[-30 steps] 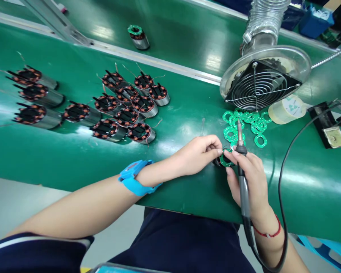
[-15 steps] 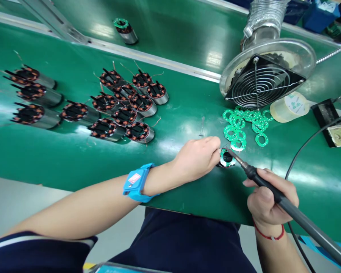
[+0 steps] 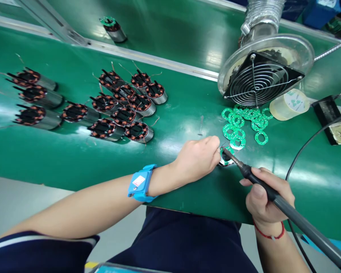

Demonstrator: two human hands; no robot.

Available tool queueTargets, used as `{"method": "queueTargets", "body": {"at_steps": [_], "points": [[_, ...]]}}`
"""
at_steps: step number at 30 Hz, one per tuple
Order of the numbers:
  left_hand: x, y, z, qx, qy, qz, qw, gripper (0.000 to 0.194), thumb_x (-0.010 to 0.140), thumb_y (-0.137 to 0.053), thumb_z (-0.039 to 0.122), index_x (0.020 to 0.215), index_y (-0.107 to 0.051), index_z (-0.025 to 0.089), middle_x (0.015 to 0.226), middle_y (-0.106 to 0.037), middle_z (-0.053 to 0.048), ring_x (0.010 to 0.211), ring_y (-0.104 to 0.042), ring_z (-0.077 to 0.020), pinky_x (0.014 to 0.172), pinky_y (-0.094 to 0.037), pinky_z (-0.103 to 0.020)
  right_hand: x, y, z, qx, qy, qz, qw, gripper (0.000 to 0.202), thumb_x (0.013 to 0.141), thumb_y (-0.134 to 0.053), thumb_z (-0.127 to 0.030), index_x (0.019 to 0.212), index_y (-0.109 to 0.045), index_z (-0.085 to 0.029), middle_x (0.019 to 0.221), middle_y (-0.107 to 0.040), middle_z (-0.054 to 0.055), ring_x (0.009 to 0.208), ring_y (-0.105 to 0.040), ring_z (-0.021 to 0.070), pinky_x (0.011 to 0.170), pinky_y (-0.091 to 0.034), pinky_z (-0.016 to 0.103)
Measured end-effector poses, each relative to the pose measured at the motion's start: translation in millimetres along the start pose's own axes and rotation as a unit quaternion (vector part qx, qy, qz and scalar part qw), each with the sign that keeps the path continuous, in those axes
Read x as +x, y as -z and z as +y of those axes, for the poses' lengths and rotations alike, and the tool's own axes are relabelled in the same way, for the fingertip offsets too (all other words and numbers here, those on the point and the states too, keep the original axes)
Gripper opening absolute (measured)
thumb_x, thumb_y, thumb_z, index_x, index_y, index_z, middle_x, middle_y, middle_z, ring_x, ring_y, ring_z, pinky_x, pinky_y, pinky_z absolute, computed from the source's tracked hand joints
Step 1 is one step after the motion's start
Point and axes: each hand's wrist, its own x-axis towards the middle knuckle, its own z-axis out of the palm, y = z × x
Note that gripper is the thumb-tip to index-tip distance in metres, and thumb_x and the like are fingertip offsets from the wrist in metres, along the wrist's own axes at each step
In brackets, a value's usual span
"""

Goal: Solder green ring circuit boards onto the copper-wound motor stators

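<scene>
My right hand (image 3: 269,199) is wrapped round the black handle of a soldering iron (image 3: 298,220). The iron's tip rests at a green ring-shaped circuit board (image 3: 223,162) seated on top of a motor stator, whose body is mostly hidden below it. Close against the left of that board is my left hand (image 3: 199,157), its fingers closed. What they pinch is hidden; thin wire ends show just beyond them. Behind the stator, loose green ring boards (image 3: 238,143) lie in an overlapping pile.
Several wound stators (image 3: 136,131) stand and lean at the left. One stator with a green board (image 3: 113,29) sits behind the metal rail. A fume extractor fan (image 3: 255,85) overhangs the boards. To its right are a tape roll (image 3: 290,105) and a black soldering-iron stand (image 3: 331,119).
The iron's tip has shifted slightly left over the board, and my right hand has moved a little left with it. My left hand stays beside the stator.
</scene>
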Motion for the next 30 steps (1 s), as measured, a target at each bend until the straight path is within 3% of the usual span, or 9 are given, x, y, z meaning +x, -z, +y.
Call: {"method": "queueTargets", "body": {"at_steps": [4,8,12,14,15,17,19,25,30], "points": [[1,0.9,3,-0.017,0.008,-0.003,1.000,0.017,0.087,-0.038,0.017,0.077,-0.052,0.017,0.069,-0.061,-0.003,0.060,-0.056,-0.0164,0.054,-0.033,-0.028,7,-10,0,0.021,-0.012,0.039,0.999,0.043,0.096,-0.055,-0.020,0.139,-0.049,-0.026,0.100,-0.076,0.005,0.082,-0.076,0.0208,0.074,-0.064,0.041],[3,5.1,3,-0.115,0.058,-0.028,0.991,0.014,0.084,-0.040,0.015,0.071,-0.045,0.019,0.065,-0.054,0.000,0.060,-0.051,-0.0144,0.057,-0.034,-0.028,15,-21,7,-0.034,-0.064,-0.065,0.995,0.052,0.094,-0.059,-0.020,0.143,-0.043,-0.028,0.129,-0.068,0.009,0.118,-0.066,0.0264,0.099,-0.056,0.050],[5,10.0,-5,-0.298,0.095,-0.060,0.948,0.016,0.086,-0.040,0.014,0.072,-0.042,0.020,0.064,-0.049,0.003,0.060,-0.048,-0.0121,0.058,-0.037,-0.026,16,-25,13,-0.021,-0.098,-0.120,0.988,0.052,0.093,-0.062,-0.027,0.141,-0.042,-0.029,0.132,-0.065,0.010,0.116,-0.067,0.0262,0.098,-0.057,0.049],[4,10.8,-9,-0.362,0.087,-0.071,0.925,0.007,0.085,-0.044,0.014,0.087,-0.049,0.019,0.078,-0.057,0.001,0.071,-0.056,-0.0138,0.063,-0.044,-0.027,14,-26,13,-0.005,-0.111,-0.106,0.988,0.052,0.093,-0.062,-0.028,0.140,-0.041,-0.029,0.131,-0.065,0.010,0.116,-0.067,0.0246,0.099,-0.056,0.048],[2,10.1,-10,-0.372,0.066,-0.078,0.923,0.015,0.084,-0.049,0.015,0.099,-0.050,0.019,0.090,-0.061,-0.002,0.082,-0.060,-0.0162,0.070,-0.048,-0.029,14,-26,12,-0.002,-0.114,-0.098,0.989,0.052,0.093,-0.062,-0.028,0.140,-0.041,-0.029,0.130,-0.065,0.010,0.116,-0.067,0.0243,0.100,-0.056,0.048],[-1,6.1,-9,-0.343,0.012,-0.087,0.935,0.040,0.081,-0.062,0.020,0.118,-0.047,0.018,0.115,-0.060,-0.009,0.105,-0.058,-0.0235,0.088,-0.050,-0.039,13,-26,10,-0.008,-0.120,-0.088,0.989,0.050,0.093,-0.062,-0.029,0.139,-0.042,-0.028,0.127,-0.067,0.010,0.115,-0.067,0.0238,0.099,-0.056,0.046],[-5,-0.8,-4,-0.278,-0.025,-0.085,0.956,0.054,0.079,-0.070,0.023,0.125,-0.044,0.015,0.125,-0.057,-0.014,0.115,-0.053,-0.0296,0.097,-0.045,-0.048,12,-27,6,-0.034,-0.122,-0.077,0.989,0.047,0.093,-0.062,-0.030,0.136,-0.045,-0.027,0.120,-0.070,0.009,0.111,-0.069,0.0238,0.096,-0.057,0.046],[-8,-12.8,6,-0.162,-0.048,-0.047,0.984,0.050,0.088,-0.065,0.028,0.130,-0.043,0.013,0.115,-0.060,-0.014,0.103,-0.053,-0.0294,0.087,-0.043,-0.045,11,-25,-9,-0.151,-0.058,-0.053,0.985,0.036,0.095,-0.058,-0.021,0.130,-0.053,-0.024,0.107,-0.075,0.008,0.096,-0.073,0.0232,0.084,-0.059,0.040],[2,-7.3,-3,-0.175,-0.101,-0.077,0.976,0.041,0.088,-0.062,0.027,0.126,-0.050,0.018,0.115,-0.060,-0.011,0.105,-0.053,-0.0287,0.088,-0.043,-0.045,10,-25,-8,-0.138,-0.042,-0.073,0.987,0.044,0.094,-0.059,-0.021,0.136,-0.048,-0.023,0.111,-0.074,0.009,0.096,-0.073,0.0235,0.082,-0.060,0.040]]}}
